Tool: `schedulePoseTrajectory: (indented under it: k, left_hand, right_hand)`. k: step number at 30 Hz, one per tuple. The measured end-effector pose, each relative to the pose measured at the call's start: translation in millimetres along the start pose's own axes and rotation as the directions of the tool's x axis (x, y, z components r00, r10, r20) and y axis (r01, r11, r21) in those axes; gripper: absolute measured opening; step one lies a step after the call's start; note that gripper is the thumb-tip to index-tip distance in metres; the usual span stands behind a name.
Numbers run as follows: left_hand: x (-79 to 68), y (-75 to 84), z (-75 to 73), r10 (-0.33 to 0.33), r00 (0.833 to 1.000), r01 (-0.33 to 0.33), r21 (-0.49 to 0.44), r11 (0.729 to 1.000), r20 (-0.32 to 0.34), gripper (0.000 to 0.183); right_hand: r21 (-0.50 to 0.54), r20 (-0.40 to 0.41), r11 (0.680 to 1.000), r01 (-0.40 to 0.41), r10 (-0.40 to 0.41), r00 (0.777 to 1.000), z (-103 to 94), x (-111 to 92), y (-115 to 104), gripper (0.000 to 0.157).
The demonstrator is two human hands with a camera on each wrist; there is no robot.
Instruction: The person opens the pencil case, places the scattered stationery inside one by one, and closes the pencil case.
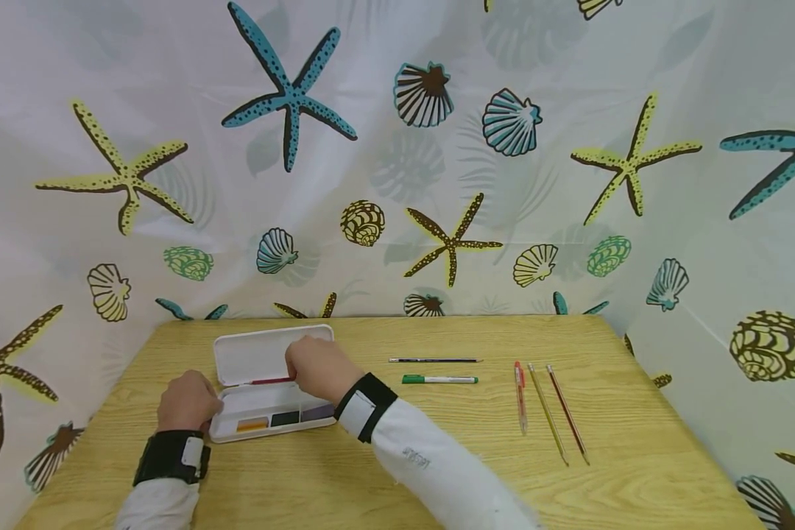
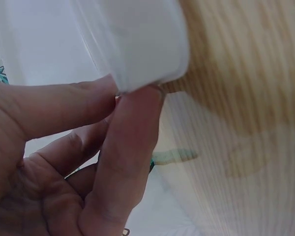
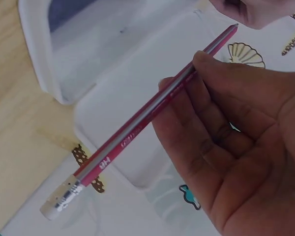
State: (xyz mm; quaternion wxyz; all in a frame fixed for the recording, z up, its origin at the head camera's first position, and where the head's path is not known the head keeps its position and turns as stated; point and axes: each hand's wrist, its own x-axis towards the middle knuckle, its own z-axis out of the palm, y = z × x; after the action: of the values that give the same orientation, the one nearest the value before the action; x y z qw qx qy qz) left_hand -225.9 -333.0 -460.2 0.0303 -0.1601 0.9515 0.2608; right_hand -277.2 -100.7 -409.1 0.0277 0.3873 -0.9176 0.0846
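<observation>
A white hinged pencil case (image 1: 265,353) lies with its lid raised at the left of the table. My left hand (image 1: 187,403) pinches the case's left edge; in the left wrist view the thumb and a finger (image 2: 132,147) meet at its white corner. Over the case, my right hand (image 1: 321,368) holds a red pencil (image 3: 132,132) with a silver stripe and a white eraser end, pinched between thumb and fingers. Its sharpened tip points left in the head view. In the tray sit an orange block (image 1: 252,425), a black block (image 1: 285,419) and a dark purple-grey one (image 1: 317,413).
Right of the case, a dark pencil (image 1: 435,360) lies above a green-capped marker (image 1: 440,379). Farther right are a red pen (image 1: 520,397), a yellow pencil (image 1: 548,414) and a dark red pencil (image 1: 567,414). A shell-and-starfish cloth (image 1: 384,162) hangs behind the wooden table (image 1: 437,471).
</observation>
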Motion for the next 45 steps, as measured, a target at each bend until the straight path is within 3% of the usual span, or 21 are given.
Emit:
schedulePoseTrajectory:
  k: [19,33,45]
  left_hand:
    - [-1.4,2.3,-2.2,0.004,1.000,-0.003,-0.017,1.000,0.008,0.012]
    - [-3.6,2.1,-0.4,0.005,1.000,-0.005,-0.014,1.000,0.001,0.012]
    - [-2.7,3.7,-1.8,-0.008,1.000,0.008,-0.007,1.000,0.016,0.011]
  right_hand:
    - [-0.043,0.028,0.999,0.006,-0.005,1.000,41.3,12,-9,0.011]
    - [-0.191,-0.007,0.980,0.058,-0.060,0.998,54.7,16,-17,0.016]
    - [-0.200,-0.005,0.977,0.070,-0.073,0.997,53.0,15,-17,0.015]
